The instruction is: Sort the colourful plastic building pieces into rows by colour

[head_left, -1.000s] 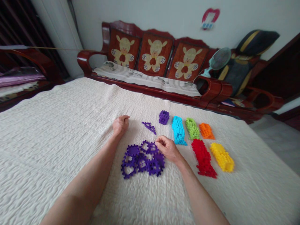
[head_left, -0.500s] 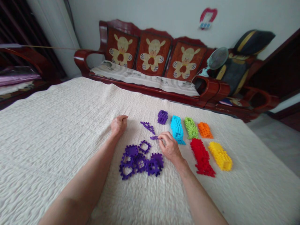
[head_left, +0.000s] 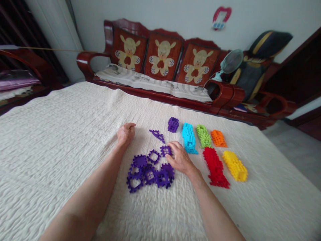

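Note:
My right hand (head_left: 179, 158) pinches the right edge of a purple square window tile (head_left: 165, 151), its face now turned toward me. Below and left of it lies a loose cluster of purple toothed tiles (head_left: 149, 174), some solid, some with cut-outs. One open-framed purple tile (head_left: 153, 156) is at the cluster's top. A purple triangular tile (head_left: 157, 136) lies between my hands. My left hand (head_left: 126, 134) rests closed on the bedspread, and whatever its fingers may hold is hidden. Farther off stands a purple stack of tiles (head_left: 173, 124).
To the right are stacks of tiles: blue (head_left: 189, 138), green (head_left: 203, 136), orange (head_left: 218, 138), red (head_left: 215, 167) and yellow (head_left: 235, 166). All lie on a cream quilted bedspread (head_left: 75, 134). Beyond its far edge is a wooden sofa (head_left: 150, 95) with a small fan (head_left: 232, 62) near its right arm.
The purple tile in my right hand has gone from edge-on to face-up, lower toward the bedspread. My left hand stays in place, and the view has shifted slightly.

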`<state>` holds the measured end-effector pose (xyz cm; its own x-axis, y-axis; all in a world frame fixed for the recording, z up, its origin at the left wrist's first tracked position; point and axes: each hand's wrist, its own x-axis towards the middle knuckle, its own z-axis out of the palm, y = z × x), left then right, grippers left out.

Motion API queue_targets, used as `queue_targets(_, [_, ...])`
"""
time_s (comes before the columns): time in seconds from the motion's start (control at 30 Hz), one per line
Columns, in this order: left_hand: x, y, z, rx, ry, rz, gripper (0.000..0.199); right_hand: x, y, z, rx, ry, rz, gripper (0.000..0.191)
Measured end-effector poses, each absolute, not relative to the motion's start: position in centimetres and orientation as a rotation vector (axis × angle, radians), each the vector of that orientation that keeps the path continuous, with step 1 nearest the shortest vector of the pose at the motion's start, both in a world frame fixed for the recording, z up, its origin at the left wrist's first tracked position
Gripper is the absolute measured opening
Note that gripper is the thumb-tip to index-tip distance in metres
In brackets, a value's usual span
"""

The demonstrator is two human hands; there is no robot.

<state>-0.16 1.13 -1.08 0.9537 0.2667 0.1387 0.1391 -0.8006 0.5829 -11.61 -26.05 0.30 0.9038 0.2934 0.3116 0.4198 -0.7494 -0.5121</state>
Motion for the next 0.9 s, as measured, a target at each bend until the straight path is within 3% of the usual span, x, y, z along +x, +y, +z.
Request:
queue_targets(0.3, [-0.3,1.2,-1.1,2.51,0.276,0.297,0.035,-11.1,-25.8,0.6,-2.465,-0.347,-0.256,0.034])
queue_targets(0.47, [-0.2,1.3,-1.3,2.517,0.283,0.298,0.035,-10.8,-26.8,0.1,-2.234,-0.191,-0.134,0.015])
queue_targets(0.57, [-0.1,1.3,-1.4,2.523,0.277,0.294,0.035,-10.0,-27.5,0.5,-2.105,-0.166,-0.053,0.014])
queue_targets(0.9, [-0.2,1.3,-1.3,2.521,0.269,0.287,0.036,-3.6,-29.4,4.0,-2.479,-0.239,-0.469,0.013])
